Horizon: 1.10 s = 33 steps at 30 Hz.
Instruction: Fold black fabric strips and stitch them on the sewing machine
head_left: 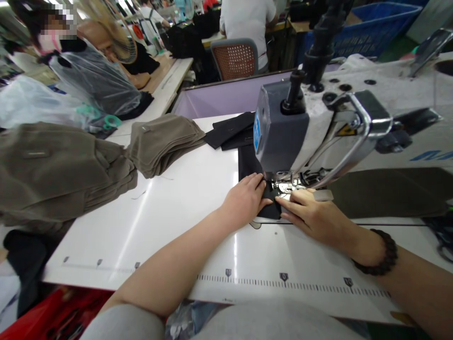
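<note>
A strip of black fabric (pixel 249 161) lies on the white table and runs under the head of a sewing machine (pixel 283 127). My left hand (pixel 244 198) rests flat on this fabric, left of the presser foot (pixel 283 187), fingers stretched out. My right hand (pixel 311 212) is to the right of the foot, with its fingertips on the fabric's near right edge and its fingers extended. A pale wrap (pixel 323 195) shows on one right finger. The needle point is hidden behind the machine parts.
Stacks of olive-brown fabric pieces (pixel 159 141) lie at the left, with black pieces (pixel 233 130) behind the strip. Dark olive fabric (pixel 389 191) lies under the machine arm. A chair (pixel 235 59), a blue crate (pixel 361 35) and other people are farther back.
</note>
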Each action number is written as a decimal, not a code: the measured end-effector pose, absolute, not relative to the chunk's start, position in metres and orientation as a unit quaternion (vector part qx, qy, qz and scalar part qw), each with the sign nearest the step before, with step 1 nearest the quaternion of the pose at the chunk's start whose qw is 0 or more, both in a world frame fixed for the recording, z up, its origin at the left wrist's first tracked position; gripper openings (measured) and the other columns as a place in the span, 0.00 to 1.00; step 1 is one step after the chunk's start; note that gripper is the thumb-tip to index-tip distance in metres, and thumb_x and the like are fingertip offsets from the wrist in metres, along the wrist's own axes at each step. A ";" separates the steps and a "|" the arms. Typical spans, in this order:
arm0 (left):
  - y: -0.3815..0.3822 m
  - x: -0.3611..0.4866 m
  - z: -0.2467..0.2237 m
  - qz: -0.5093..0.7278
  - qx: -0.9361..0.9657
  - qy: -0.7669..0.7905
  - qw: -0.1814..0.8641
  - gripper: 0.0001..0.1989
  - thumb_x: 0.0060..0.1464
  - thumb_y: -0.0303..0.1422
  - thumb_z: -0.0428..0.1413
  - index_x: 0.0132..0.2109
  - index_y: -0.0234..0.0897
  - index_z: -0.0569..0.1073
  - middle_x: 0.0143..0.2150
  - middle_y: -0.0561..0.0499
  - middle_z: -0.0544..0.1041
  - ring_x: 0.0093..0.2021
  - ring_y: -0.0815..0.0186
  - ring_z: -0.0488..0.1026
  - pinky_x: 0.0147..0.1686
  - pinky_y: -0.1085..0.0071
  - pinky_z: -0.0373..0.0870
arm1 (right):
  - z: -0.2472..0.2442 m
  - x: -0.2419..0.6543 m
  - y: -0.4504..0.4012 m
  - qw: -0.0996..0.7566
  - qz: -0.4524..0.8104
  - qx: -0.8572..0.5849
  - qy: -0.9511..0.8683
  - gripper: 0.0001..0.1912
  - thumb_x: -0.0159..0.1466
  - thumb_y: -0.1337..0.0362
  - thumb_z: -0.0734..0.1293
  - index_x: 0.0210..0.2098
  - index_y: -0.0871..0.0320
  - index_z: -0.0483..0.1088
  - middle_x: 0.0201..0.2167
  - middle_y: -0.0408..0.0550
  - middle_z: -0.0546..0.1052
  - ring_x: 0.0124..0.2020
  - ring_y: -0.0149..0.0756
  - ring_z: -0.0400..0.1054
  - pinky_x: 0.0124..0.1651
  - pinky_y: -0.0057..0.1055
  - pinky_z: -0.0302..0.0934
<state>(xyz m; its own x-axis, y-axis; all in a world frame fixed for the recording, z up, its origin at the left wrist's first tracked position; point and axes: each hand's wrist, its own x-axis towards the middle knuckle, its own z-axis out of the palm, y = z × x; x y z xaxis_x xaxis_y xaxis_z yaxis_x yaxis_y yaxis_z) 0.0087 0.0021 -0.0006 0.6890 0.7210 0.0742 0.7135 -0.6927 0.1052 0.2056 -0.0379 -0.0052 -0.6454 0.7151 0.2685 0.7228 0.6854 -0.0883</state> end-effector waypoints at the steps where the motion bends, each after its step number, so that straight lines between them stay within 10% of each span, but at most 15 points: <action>1: 0.002 0.009 0.000 0.053 0.919 0.390 0.033 0.24 0.58 0.41 0.46 0.51 0.23 0.65 0.52 0.36 0.67 0.56 0.56 0.60 0.53 0.64 0.60 | -0.006 0.206 -0.038 0.144 -0.012 -0.397 -0.906 0.16 0.63 0.63 0.58 0.45 0.63 0.70 0.33 0.53 0.74 0.33 0.36 0.67 0.35 0.33 0.59; 33: -0.011 0.000 0.007 0.072 0.966 0.236 0.072 0.11 0.60 0.27 0.44 0.40 0.29 0.71 0.43 0.45 0.72 0.45 0.64 0.68 0.45 0.69 0.68 | -0.007 0.208 -0.040 0.188 0.019 -0.322 -0.928 0.15 0.65 0.63 0.56 0.39 0.63 0.72 0.24 0.46 0.70 0.25 0.30 0.62 0.32 0.31 0.57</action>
